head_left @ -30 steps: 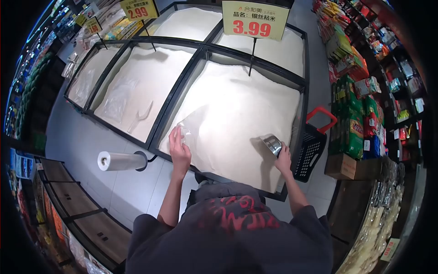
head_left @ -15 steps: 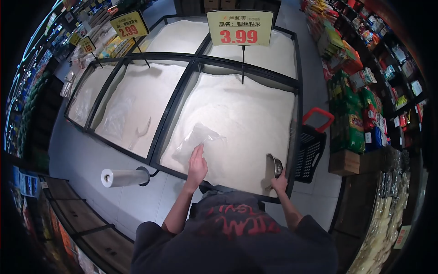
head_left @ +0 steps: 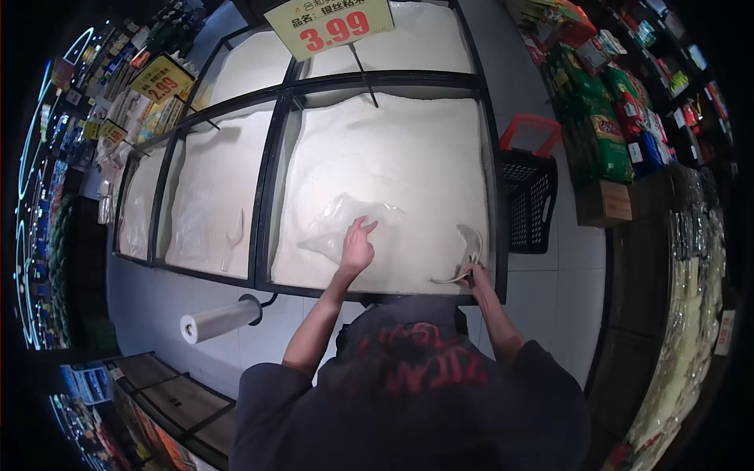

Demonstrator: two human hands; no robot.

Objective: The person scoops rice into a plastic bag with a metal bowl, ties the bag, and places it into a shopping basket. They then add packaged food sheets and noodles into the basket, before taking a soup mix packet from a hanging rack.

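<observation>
PASSAGE: over white rice [head_left: 385,157], between left hand [head_left: 359,245] and right hand [head_left: 476,279], forward to sign stake [head_left: 363,74] | OBSTACLES: clear plastic bag [head_left: 326,224] at left hand; scoop [head_left: 473,235] in right hand; black bin divider [head_left: 269,180] leftward; shopping basket [head_left: 528,200] beyond right rim [head_left: 492,180]

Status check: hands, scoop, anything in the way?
Left hand at clear bag, contact unclear. Right hand gripping scoop, bin's near-right corner. No obstruction seen between hands.

Supermarket aisle, pale tiled floor [head_left: 580,294], colorful pkgs [head_left: 606,141] stacked on the R by dark shelving [head_left: 635,290]. Low brown rack [head_left: 177,396] bottom L, bluish-white light strips [head_left: 21,177] far L.
</observation>
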